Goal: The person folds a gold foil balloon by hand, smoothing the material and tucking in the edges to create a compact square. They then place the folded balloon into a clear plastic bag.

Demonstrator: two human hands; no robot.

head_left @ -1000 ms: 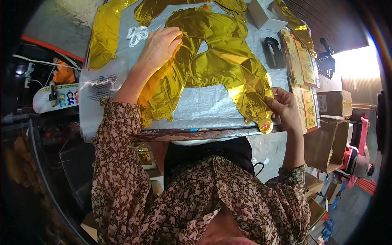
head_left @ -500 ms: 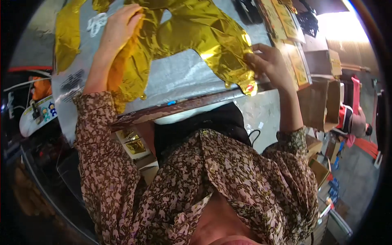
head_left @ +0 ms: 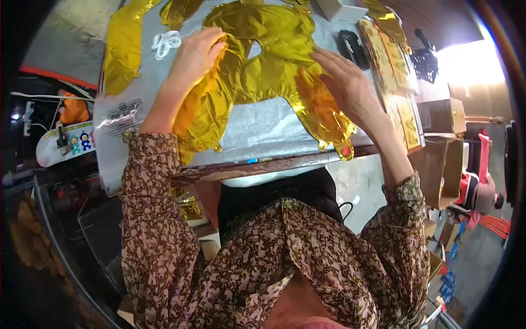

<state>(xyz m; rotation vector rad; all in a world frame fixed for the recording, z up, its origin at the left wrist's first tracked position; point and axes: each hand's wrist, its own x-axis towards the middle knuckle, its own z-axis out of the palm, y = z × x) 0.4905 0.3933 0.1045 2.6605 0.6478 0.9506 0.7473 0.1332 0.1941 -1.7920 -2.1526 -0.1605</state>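
A flat gold foil balloon [head_left: 268, 74] with rounded lobes lies spread over the silvery table top [head_left: 263, 123]. My left hand [head_left: 197, 57] is at its left part, fingers bent together on a fold of the foil; the fingertips are partly hidden. Over the right lobe, my right hand [head_left: 348, 88] has its fingers stretched out flat, reflected in the shiny foil beneath. A small red mark shows on the tab at the lobe's lower end. Left of my left hand lies a bundle of white cord [head_left: 166, 44].
More gold foil [head_left: 123, 55] hangs over the table's left side. A black object [head_left: 353, 49] and printed boxes [head_left: 402, 118] lie along the right edge. Cardboard boxes [head_left: 435, 170] stand to the right, and another person [head_left: 475, 192] is farther off.
My right hand has moved from the lobe's outer edge inward onto the foil, its fingers now straightened. My left hand keeps its place on the balloon. The whole view has shifted slightly.
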